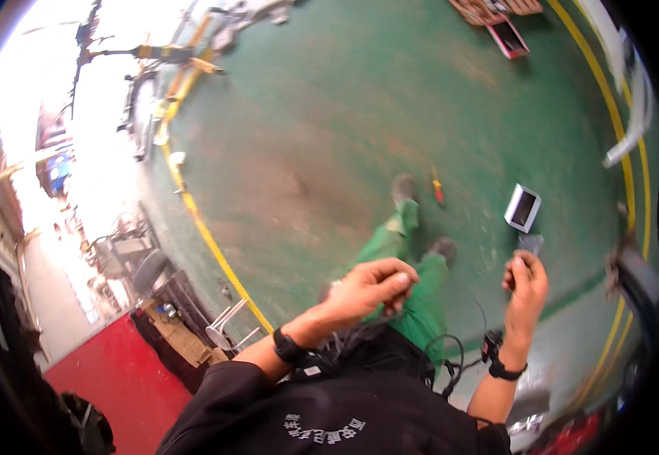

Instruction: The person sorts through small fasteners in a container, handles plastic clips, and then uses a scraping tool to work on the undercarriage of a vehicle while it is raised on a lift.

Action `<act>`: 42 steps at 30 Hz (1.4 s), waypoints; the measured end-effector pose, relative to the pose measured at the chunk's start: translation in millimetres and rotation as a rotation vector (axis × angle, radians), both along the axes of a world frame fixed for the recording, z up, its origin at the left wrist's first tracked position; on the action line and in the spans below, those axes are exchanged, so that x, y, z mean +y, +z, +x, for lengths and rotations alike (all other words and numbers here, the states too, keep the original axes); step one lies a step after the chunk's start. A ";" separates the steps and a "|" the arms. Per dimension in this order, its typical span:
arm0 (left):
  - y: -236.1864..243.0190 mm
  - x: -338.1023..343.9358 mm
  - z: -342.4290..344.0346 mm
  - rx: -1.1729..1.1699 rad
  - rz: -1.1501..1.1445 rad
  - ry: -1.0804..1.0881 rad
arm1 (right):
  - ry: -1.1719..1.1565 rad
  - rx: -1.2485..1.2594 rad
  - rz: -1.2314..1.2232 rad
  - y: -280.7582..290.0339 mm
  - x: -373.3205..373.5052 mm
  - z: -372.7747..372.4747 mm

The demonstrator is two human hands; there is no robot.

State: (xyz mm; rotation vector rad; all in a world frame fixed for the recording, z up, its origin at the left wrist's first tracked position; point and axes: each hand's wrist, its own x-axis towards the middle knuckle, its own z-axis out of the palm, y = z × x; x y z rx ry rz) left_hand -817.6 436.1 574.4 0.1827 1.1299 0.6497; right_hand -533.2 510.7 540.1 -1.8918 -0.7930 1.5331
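Observation:
My left hand (375, 289) is in front of my body, its fingers curled in and the thumb pressed against them; anything inside is hidden. Off to the right, my right hand (525, 284) is raised with thumb and fingers pinched together. A small greyish see-through plastic piece, like a bag (530, 243), shows right at its fingertips; whether it is held or lies on the floor behind them, I cannot tell. Just beyond is an open white box (523, 208) with a dark inside, on the floor. A screwdriver (438, 191) with a red and yellow handle lies left of the box.
I stand on a green floor (306, 129) marked by yellow lines. A red and white box (508, 39) lies at the far right near brown material. At the left are a white stool (227, 324), cardboard (174, 334) and a red surface (121, 387). Pale curved panels (633, 129) stand along the right.

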 end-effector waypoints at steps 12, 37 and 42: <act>6.0 38.8 -101.7 0.043 0.046 0.196 | 0.212 0.109 0.038 1.9 93.0 -109.8; 18.5 248.0 -169.9 0.127 0.152 0.440 | 0.351 0.106 0.055 -23.2 382.6 -185.7; 23.7 267.9 -213.6 0.078 0.129 0.578 | 0.423 0.090 0.025 -18.1 429.7 -248.3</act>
